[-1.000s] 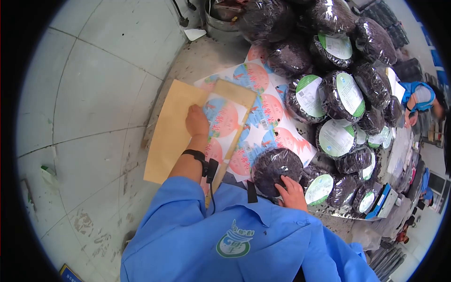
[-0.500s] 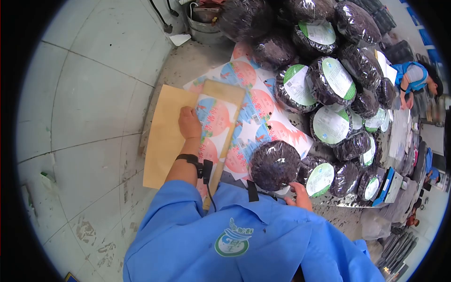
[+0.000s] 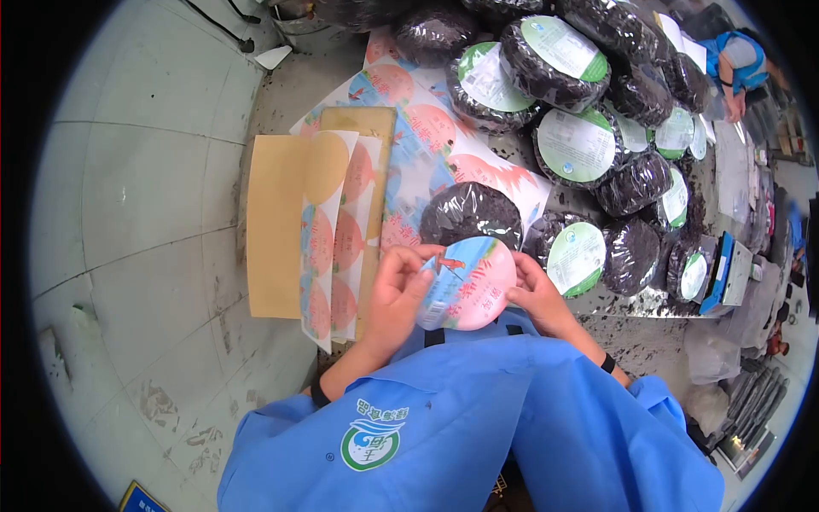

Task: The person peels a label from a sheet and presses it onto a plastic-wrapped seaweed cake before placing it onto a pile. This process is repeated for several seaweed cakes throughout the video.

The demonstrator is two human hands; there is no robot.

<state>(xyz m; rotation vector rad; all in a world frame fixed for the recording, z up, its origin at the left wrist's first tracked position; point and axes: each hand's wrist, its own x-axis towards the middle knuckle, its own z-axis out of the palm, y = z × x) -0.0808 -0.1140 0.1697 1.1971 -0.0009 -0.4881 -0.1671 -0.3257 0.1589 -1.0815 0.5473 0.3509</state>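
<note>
Between my two hands hangs a round pink-and-blue sticker label [image 3: 478, 286], its printed face showing. My left hand [image 3: 399, 294] pinches its left edge between thumb and fingers. At its right edge, my right hand [image 3: 539, 294] holds it the same way. Right behind the sticker sits a dark, round, film-wrapped pack [image 3: 471, 213], partly covered by it; no label shows on its visible top. To the left lie sheets of printed stickers [image 3: 320, 264] on a tan board [image 3: 373, 128], one sheet having a bare tan circle.
Many wrapped packs with green-and-white labels [image 3: 576, 145] are piled at the right and back. A brown paper sheet [image 3: 275, 230] lies at the left edge. A blue-and-grey box [image 3: 725, 273] stands at right. Another person [image 3: 734, 64] is at the far right.
My left hand has come from the sticker sheets to in front of the wrapped pack, now with a sticker label in it. My right hand has left the pack's edge and grips the label too.
</note>
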